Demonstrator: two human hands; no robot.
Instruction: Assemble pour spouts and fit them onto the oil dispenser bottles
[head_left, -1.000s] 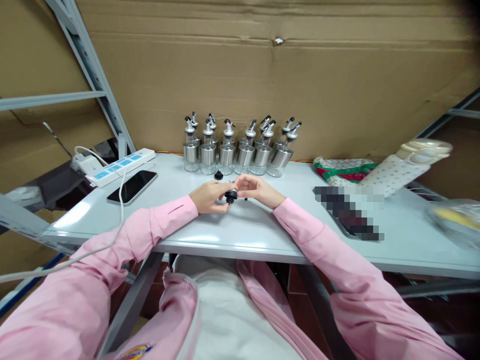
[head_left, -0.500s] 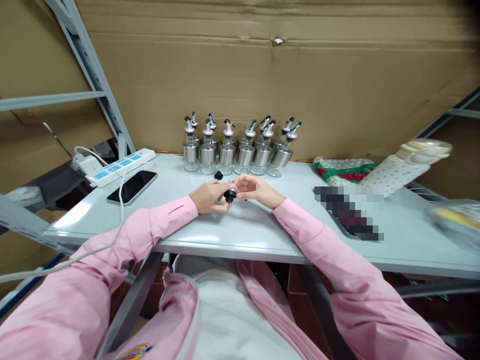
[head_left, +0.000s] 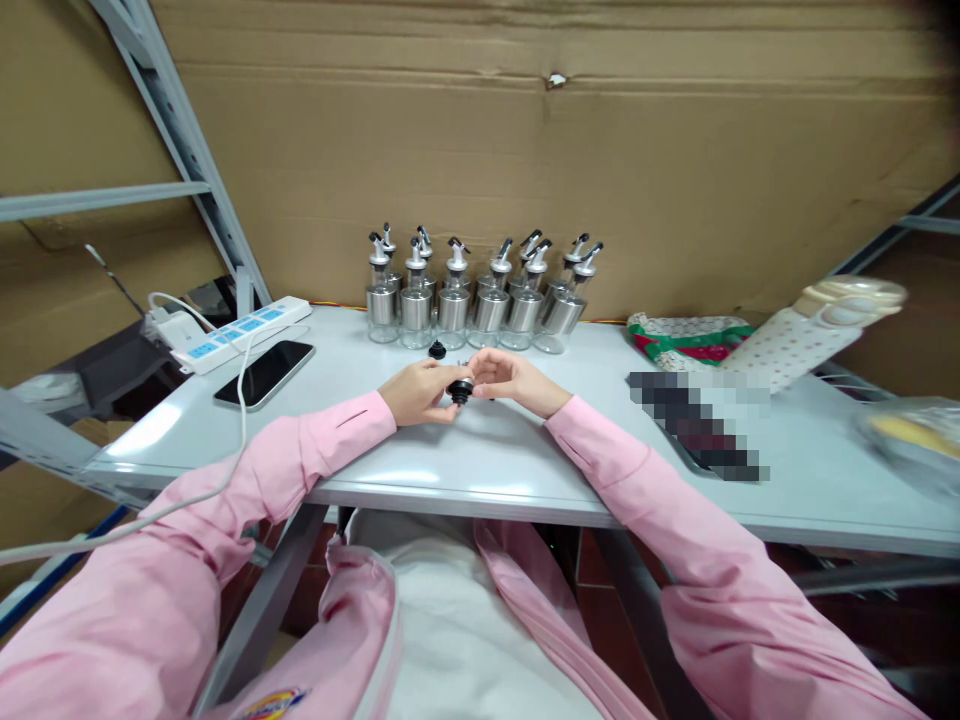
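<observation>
My left hand [head_left: 416,392] and my right hand [head_left: 510,378] meet over the middle of the white table [head_left: 480,455]. Both pinch a small black round stopper part [head_left: 460,389] held between their fingertips, just above the tabletop. A second black stopper [head_left: 437,349] lies on the table a little behind my hands. Behind it stands a cluster of several glass-and-steel oil bottles [head_left: 480,300] with pour spouts, against the cardboard wall.
A black phone [head_left: 264,372] and a white power strip [head_left: 240,330] with a cable lie at the left. A patterned cloth [head_left: 686,338], a dotted pouch [head_left: 814,335] and a blurred-out flat thing [head_left: 697,420] sit at the right. Metal shelf struts [head_left: 187,150] rise at the left.
The black stopper has shifted very slightly between my fingertips. My arms stay in place.
</observation>
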